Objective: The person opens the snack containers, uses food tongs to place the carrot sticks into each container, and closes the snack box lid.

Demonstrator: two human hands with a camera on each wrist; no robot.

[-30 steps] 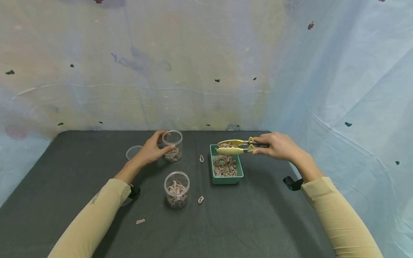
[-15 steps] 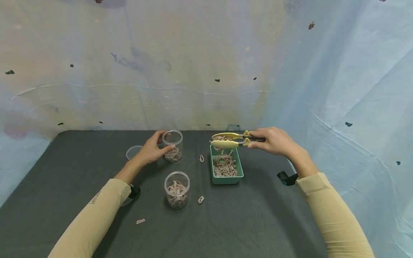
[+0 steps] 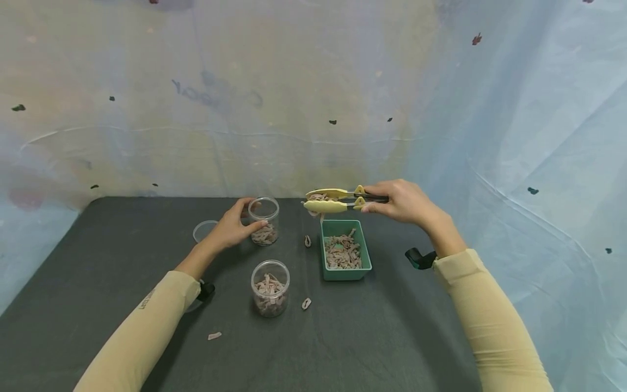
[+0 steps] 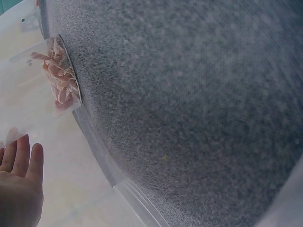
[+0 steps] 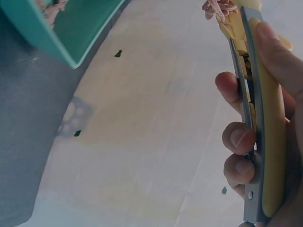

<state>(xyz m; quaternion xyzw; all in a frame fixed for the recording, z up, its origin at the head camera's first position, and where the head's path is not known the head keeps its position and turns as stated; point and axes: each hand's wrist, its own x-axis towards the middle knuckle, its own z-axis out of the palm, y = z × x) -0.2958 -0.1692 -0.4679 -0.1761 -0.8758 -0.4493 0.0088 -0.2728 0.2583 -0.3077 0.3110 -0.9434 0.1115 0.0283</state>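
My left hand [image 3: 231,226] holds the far clear plastic jar [image 3: 264,220] round its side, thumb in front and fingers behind. Pale brown strips [image 4: 60,78] fill its lower part. In my right hand [image 3: 404,200] are yellow-tipped tongs [image 3: 325,207], squeezed round a clump of the same strips [image 5: 220,8]. The tongs are raised above and behind the green tray [image 3: 345,275], their tips left of its far rim. More strips [image 3: 343,253] lie in the tray. A second clear jar [image 3: 270,288], fuller of strips, stands nearer on the table.
Loose pieces lie on the dark table [image 3: 382,337]: one ring-shaped piece [image 3: 307,241] between far jar and tray, another [image 3: 306,304] nearer, and a strip [image 3: 214,336] at front left. A clear lid [image 3: 203,230] lies behind my left wrist. A plastic sheet [image 3: 294,98] hangs behind.
My right hand has lifted the tongs and strips out of the tray, up and to the left towards the far jar. The left hand and both jars have stayed put.
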